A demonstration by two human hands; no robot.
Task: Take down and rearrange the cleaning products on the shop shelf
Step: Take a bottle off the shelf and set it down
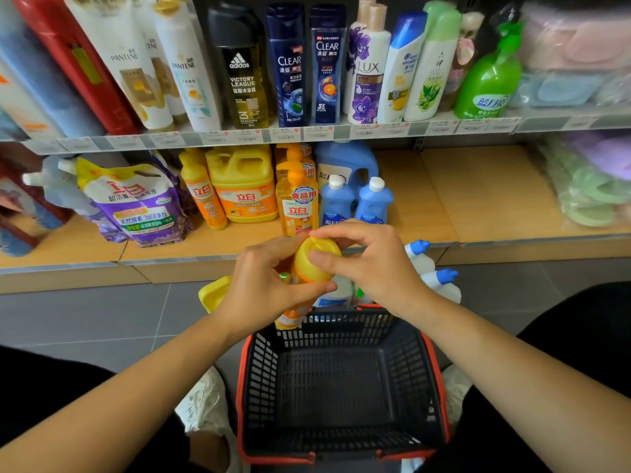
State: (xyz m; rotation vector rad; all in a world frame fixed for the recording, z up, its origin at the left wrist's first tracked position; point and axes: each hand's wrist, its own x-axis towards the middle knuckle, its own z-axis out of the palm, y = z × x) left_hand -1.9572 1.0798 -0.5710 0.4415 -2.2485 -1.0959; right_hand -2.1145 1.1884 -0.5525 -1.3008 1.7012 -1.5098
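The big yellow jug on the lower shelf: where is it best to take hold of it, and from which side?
Grip the moulded handle on top of the yellow jug, coming from the front and above. It stands upright, and an orange bottle on its left and pump bottles on its right stand close, so its sides are hard to reach.

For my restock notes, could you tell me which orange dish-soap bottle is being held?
The yellow-capped bottle gripped by the left hand and right hand; the other bottles stand on the lower shelf.
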